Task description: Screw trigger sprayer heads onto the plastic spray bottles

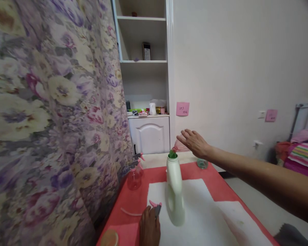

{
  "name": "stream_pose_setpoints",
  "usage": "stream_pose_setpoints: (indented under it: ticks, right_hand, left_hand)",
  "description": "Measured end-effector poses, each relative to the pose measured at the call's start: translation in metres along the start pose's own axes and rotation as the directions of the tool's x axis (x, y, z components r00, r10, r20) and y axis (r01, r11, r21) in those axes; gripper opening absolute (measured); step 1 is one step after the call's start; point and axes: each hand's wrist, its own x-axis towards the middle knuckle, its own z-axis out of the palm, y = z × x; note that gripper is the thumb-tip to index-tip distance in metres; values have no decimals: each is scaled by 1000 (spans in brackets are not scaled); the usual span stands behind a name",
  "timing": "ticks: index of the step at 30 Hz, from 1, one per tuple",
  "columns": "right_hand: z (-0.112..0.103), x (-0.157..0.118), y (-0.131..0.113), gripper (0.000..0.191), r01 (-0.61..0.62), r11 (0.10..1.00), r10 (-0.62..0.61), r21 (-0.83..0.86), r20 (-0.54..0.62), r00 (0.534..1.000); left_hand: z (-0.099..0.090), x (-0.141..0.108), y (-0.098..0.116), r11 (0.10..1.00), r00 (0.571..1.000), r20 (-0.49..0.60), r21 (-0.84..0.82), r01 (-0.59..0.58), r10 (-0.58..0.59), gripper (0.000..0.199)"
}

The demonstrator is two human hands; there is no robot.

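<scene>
My right hand (195, 142) grips a clear pink bottle (181, 146), tilted with its neck down at the mouth of a pale green jug (175, 191). A green insert, perhaps a funnel or pouring spout (172, 154), sits in the jug's mouth. The jug stands upright on white paper (200, 215). Low in the view, my left hand (150, 227) is closed around a pink and grey spray trigger head (157, 207). Its thin dip tube (130, 212) sticks out to the left. Whether liquid is flowing from the bottle cannot be made out.
Pink spray bottles (134, 179) stand at the table's left edge. A clear greenish container (202, 163) is at the far right of the red tabletop (190, 172). A round tan lid or jar (110, 237) lies front left. A floral curtain (53, 119) hangs close on the left.
</scene>
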Motion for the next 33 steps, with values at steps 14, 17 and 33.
stream_pose_setpoints:
  ticks: [14, 17, 33]
  right_hand:
    - [-11, 14, -6, 57, 81, 995, -82, -63, -20, 996]
    - [-15, 16, -8, 56, 104, 992, -106, -69, -19, 994]
    - [-25, 23, -18, 45, 173, 978, -177, -117, -31, 984]
  left_hand:
    - [-8, 1, 6, 1000, 999, 34, -3, 5, -5, 29]
    - [-6, 0, 6, 1000, 999, 39, 11, 22, -22, 29]
    - [7, -10, 2, 998, 999, -45, 57, 12, -10, 31]
